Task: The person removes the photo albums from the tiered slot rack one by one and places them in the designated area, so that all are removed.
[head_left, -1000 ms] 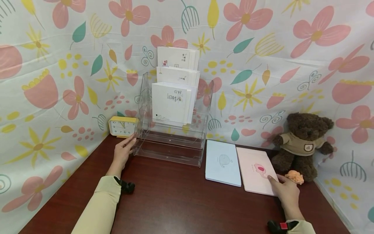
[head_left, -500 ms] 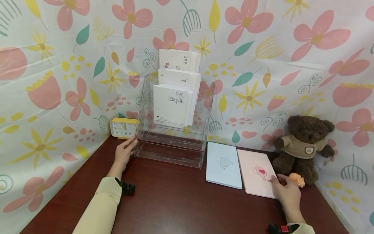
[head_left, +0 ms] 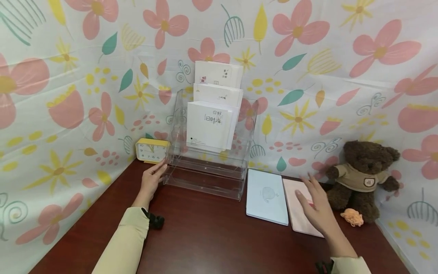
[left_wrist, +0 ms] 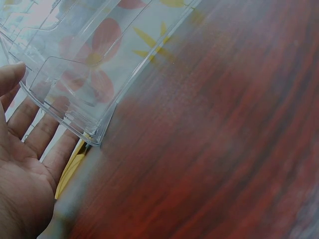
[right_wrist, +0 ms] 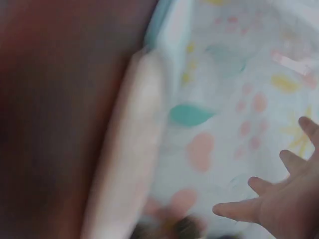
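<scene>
My left hand (head_left: 152, 179) holds the left side edge of a clear plastic tiered rack (head_left: 205, 188); in the left wrist view, its thumb lies at the edge and its fingers (left_wrist: 45, 132) show against the side panel. White books (head_left: 208, 123) stand upright in the rack's upper tiers. Above a pink notebook (head_left: 299, 217), my right hand (head_left: 318, 207) is raised with fingers spread and nothing held, partly covering the elephant drawing. A light blue notebook (head_left: 267, 198) with a whale drawing lies beside it. The pink notebook looks blurred (right_wrist: 129, 144) in the right wrist view.
A yellow alarm clock (head_left: 152, 150) stands left of the rack, close to my left hand. At the right sits a brown teddy bear (head_left: 362, 179) with an orange crumpled thing (head_left: 352, 217) at its foot. Flower-patterned cloth (head_left: 297, 76) hangs behind the dark wooden table (head_left: 205, 236).
My right hand has let go of the pink notebook's right edge and moved up and left over it, fingers spreading. My left hand stays at the rack. The head view has shifted slightly.
</scene>
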Tool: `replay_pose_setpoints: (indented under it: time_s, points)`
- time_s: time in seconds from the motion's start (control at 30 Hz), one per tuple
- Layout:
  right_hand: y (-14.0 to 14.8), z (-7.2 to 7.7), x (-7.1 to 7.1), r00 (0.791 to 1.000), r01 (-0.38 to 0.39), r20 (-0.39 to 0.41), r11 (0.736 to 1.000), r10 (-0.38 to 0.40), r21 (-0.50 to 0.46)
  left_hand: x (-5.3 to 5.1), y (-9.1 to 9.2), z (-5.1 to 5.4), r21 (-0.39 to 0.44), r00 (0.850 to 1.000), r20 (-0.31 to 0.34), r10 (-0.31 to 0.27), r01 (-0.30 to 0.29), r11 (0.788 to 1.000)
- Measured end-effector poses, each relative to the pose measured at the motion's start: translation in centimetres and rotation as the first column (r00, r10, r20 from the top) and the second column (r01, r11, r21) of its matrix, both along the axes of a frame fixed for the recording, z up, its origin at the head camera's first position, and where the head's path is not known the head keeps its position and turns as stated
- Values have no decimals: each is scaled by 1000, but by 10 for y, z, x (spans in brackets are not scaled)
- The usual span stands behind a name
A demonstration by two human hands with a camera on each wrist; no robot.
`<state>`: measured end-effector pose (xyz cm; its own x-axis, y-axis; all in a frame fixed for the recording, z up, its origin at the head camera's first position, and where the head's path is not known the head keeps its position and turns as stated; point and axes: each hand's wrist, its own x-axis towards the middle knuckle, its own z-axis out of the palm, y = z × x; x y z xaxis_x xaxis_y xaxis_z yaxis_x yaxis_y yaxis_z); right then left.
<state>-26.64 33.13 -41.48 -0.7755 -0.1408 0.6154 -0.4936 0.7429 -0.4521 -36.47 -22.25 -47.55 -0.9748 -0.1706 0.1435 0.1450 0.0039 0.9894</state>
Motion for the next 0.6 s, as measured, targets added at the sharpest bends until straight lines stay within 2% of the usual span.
replay_pose_setpoints:
  time_s: [0.17, 0.3, 0.4, 0.5, 0.53, 0.6]
  points:
    - [-48, 40, -14, 995, -98, 11, 983, 98, 153, -1, -1, 1, 0, 1000, -10, 1, -1, 1000]
    - [-85, 77, -33, 985, -145, -54, 958, 163, 249, -2, 1, 0, 1, 1000, -14, -1, 1, 1000]
    - [-115, 105, -55, 960, -182, -143, 925, 240, 334, -3, 1, -1, 6, 1000, -16, 5, -5, 1000]
    - [-147, 132, -75, 945, -166, -183, 881, 270, 442, -4, 1, -2, 22, 1000, -9, 5, -5, 1000]
    - [-158, 141, -82, 944, -156, -185, 866, 272, 475, -4, 1, -2, 34, 1000, -3, 7, -7, 999]
    - [-178, 156, -92, 955, -120, -166, 834, 244, 539, -5, 1, -2, 54, 1000, 7, -3, 3, 999]
